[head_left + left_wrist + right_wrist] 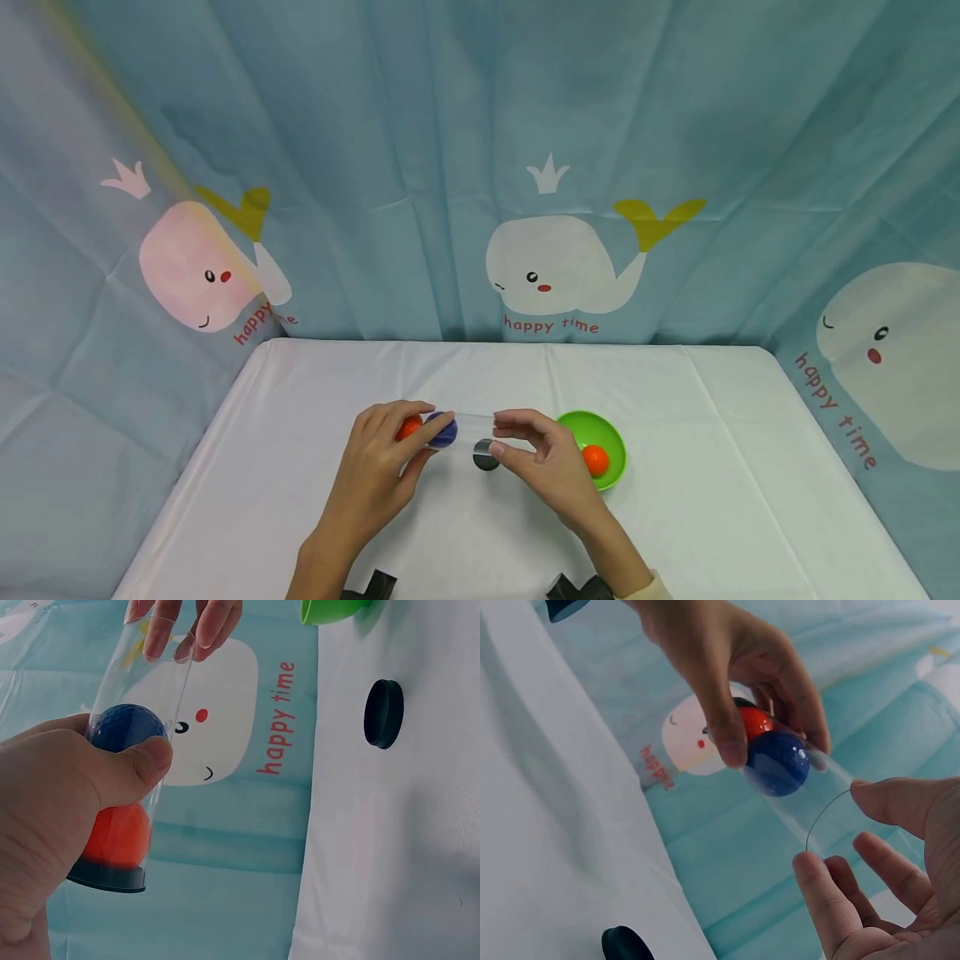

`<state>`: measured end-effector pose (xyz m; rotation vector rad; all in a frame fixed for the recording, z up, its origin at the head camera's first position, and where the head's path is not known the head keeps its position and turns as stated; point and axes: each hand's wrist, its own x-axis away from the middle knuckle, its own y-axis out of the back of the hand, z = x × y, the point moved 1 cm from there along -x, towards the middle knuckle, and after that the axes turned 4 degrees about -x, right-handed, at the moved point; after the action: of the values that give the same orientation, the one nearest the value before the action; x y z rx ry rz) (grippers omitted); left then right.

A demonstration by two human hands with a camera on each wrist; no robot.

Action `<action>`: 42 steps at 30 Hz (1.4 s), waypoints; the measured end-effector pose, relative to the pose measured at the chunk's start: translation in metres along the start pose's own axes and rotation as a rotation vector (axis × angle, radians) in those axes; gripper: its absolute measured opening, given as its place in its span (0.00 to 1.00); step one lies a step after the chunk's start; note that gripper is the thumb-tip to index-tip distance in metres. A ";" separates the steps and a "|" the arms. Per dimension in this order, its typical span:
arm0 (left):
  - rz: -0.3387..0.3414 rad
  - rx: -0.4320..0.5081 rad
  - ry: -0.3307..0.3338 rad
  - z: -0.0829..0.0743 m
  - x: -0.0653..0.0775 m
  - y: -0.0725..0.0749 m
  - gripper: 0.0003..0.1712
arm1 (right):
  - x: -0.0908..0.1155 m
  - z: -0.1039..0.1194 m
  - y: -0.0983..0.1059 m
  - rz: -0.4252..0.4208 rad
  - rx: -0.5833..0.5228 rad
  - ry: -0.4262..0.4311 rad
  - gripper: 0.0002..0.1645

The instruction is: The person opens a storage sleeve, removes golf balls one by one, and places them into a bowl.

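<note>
Two hands hold one clear tube (pixel 472 427) above the white tablecloth (pixel 675 517); the person's left hand (pixel 382 454) grips the tube near its dark base (pixel 109 876), thumb on one side and fingers on the other; the right hand (pixel 543 458) pinches the tube at its opposite end, thumb and fingertips set apart across the rim, spread about as wide as the tube itself.

Inside the tube sit two balls; an orange ball (pixel 120 836) rests next to the dark base, partly covered by the left hand; a dark blue ball (pixel 778 763) lies just beside it, toward the middle of the tube, with the left thumb pressed against the wall there; the stretch of tube from the blue ball to the right hand is bare and see-through.

Below the tube, toward the person, a round black cap (pixel 384 714) lies on the tablecloth, apart from both hands; to the right of the tube, past the right hand, stands a green bowl (pixel 583 423), a second orange ball (pixel 596 460) resting within it, near the side closest to the person.

Nearer the person than the tube, black devices (pixel 380 585) show by the wrists, and a pale sleeve (pixel 651 588) edges the right forearm; beyond the tube, behind the table, hangs a blue-green curtain (pixel 390 167), printed with pale whales (pixel 558 267) and red "happy time" lettering (pixel 551 324).
</note>
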<state>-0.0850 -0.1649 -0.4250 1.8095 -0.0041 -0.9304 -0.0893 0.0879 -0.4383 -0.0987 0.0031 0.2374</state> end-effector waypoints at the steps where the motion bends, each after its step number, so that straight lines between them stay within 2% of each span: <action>1: -0.001 -0.004 0.000 0.000 -0.001 0.001 0.38 | -0.001 0.000 0.000 0.001 -0.001 -0.002 0.23; 15: -0.029 -0.008 -0.012 -0.001 0.000 0.002 0.39 | -0.002 -0.005 0.005 0.037 0.020 -0.023 0.23; 23: -0.045 0.000 -0.026 0.003 -0.001 0.000 0.33 | -0.004 -0.010 0.004 0.046 -0.003 -0.041 0.28; 31: -0.001 -0.014 0.001 0.005 0.000 -0.001 0.38 | -0.005 -0.012 0.001 0.030 0.023 -0.074 0.26; 38: 0.003 -0.023 0.000 0.005 -0.002 -0.004 0.37 | -0.006 -0.012 0.002 0.006 0.014 -0.058 0.26; 42: 0.007 -0.011 0.017 0.006 0.001 -0.005 0.38 | -0.004 -0.012 0.003 -0.002 0.016 -0.077 0.26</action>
<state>-0.0898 -0.1674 -0.4299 1.8062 0.0046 -0.9086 -0.0941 0.0884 -0.4509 -0.0736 -0.0720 0.2388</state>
